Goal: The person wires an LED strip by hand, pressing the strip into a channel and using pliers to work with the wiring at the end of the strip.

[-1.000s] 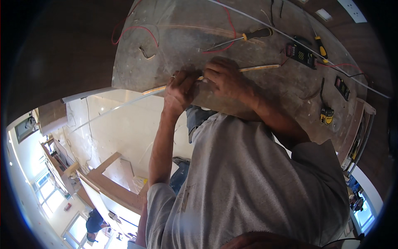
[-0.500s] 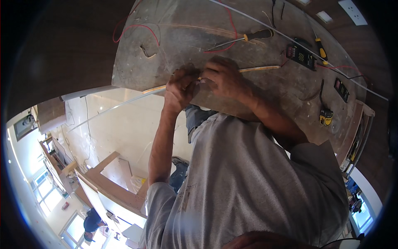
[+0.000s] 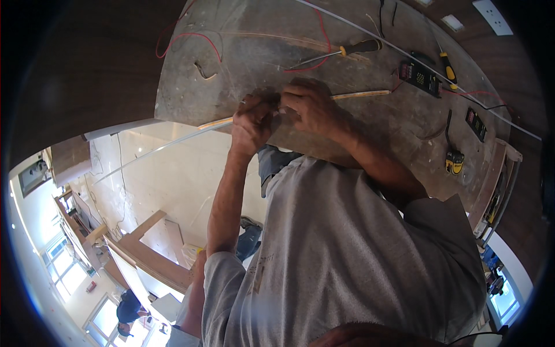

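My left hand [image 3: 253, 121] and my right hand [image 3: 306, 105] meet over the near edge of the worktop, fingers bent into pinches. Between them runs a narrow yellowish LED strip [image 3: 361, 94]. One end emerges right of my right hand, and the other passes left of my left hand. My fingers cover its middle part, so the exact spot they pinch is hidden. Beside the strip's left part, a long thin whitish channel [image 3: 162, 144] slants down over the floor. A red wire leads from the strip's right end towards a black box-shaped power supply [image 3: 420, 78].
Across the grey worktop [image 3: 248, 63] lie a large screwdriver [image 3: 361, 48], a smaller yellow-black screwdriver [image 3: 448, 72], a yellow-black tape measure [image 3: 454, 162], a small black box [image 3: 476, 125] and red wire [image 3: 196, 36]. Another long strip crosses the back right. A person [image 3: 130, 312] stands far off, lower left.
Both hands stay at nearly the same place, with small finger shifts on the strip. Another person's arm and grey clothing have come into view at lower left, behind my left arm.
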A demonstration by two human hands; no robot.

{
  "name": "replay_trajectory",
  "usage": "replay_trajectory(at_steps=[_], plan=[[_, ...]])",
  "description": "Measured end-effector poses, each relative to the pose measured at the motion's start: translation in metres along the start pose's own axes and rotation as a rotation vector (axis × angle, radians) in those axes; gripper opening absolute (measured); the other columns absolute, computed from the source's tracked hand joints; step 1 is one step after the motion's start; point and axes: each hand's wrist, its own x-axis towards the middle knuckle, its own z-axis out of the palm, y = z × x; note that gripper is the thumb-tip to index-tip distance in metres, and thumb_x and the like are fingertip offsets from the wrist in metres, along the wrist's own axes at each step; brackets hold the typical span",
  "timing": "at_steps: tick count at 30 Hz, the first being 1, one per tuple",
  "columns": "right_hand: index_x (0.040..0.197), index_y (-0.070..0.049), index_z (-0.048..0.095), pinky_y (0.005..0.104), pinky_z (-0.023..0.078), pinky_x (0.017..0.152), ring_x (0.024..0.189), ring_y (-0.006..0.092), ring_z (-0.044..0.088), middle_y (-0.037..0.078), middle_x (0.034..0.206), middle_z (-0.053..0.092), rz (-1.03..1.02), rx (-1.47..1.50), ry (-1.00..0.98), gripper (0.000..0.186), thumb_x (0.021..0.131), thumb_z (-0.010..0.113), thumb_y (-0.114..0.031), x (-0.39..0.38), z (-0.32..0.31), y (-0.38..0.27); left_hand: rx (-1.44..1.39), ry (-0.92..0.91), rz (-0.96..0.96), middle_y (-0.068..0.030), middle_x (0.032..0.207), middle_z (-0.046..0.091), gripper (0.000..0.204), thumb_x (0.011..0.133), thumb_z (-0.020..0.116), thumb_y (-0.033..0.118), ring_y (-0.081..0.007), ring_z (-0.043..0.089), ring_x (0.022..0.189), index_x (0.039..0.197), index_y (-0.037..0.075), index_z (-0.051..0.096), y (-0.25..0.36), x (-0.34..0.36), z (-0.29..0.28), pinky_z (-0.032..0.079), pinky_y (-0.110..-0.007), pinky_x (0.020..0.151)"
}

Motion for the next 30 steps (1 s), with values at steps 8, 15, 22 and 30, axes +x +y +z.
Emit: replay_trajectory(at_steps=[8, 15, 22, 30], plan=[[0.088, -0.01, 0.067, 0.0473, 0.052, 0.084, 0.094, 0.0322, 0.064, 0.007, 0.094, 0.062, 0.003, -0.01, 0.022, 0.027, 0.063, 0.075, -0.004, -0.001, 0.001, -0.001, 0.031, -0.051, 0.002, -0.0139, 0.099, 0.074, 0.032, 0.077, 0.078, -0.002, -0.0373, 0.068, 0.094, 0.108, 0.008, 0.08, 0.015, 0.004, -0.015, 0.056, -0.045, 0.085], [0.093, -0.01, 0.069, 0.0467, 0.054, 0.084, 0.096, 0.0323, 0.065, 0.007, 0.096, 0.064, -0.007, -0.066, 0.006, 0.024, 0.072, 0.081, -0.011, -0.003, 0.0, 0.002, 0.069, -0.052, 0.086, -0.0135, 0.101, 0.075, 0.033, 0.078, 0.076, -0.003, -0.0369, 0.067, 0.094, 0.109, 0.007, 0.08, -0.006, 0.0, -0.016, 0.056, -0.045, 0.084], [0.096, -0.009, 0.073, 0.0473, 0.054, 0.088, 0.097, 0.0343, 0.065, 0.008, 0.096, 0.064, 0.036, -0.011, 0.073, 0.021, 0.077, 0.081, -0.011, -0.003, 0.009, -0.005, 0.105, -0.023, 0.108, -0.0141, 0.098, 0.074, 0.022, 0.083, 0.071, -0.007, -0.0355, 0.069, 0.094, 0.1, 0.005, 0.079, -0.008, -0.001, -0.011, 0.056, -0.044, 0.085], [0.092, -0.009, 0.072, 0.0474, 0.053, 0.086, 0.095, 0.034, 0.066, 0.008, 0.095, 0.065, 0.034, -0.017, 0.048, 0.02, 0.074, 0.079, -0.006, 0.0, 0.014, -0.005, 0.085, 0.037, 0.163, -0.0167, 0.093, 0.072, 0.017, 0.077, 0.073, -0.005, -0.041, 0.066, 0.088, 0.091, 0.004, 0.074, -0.011, -0.003, -0.004, 0.052, -0.048, 0.08]])
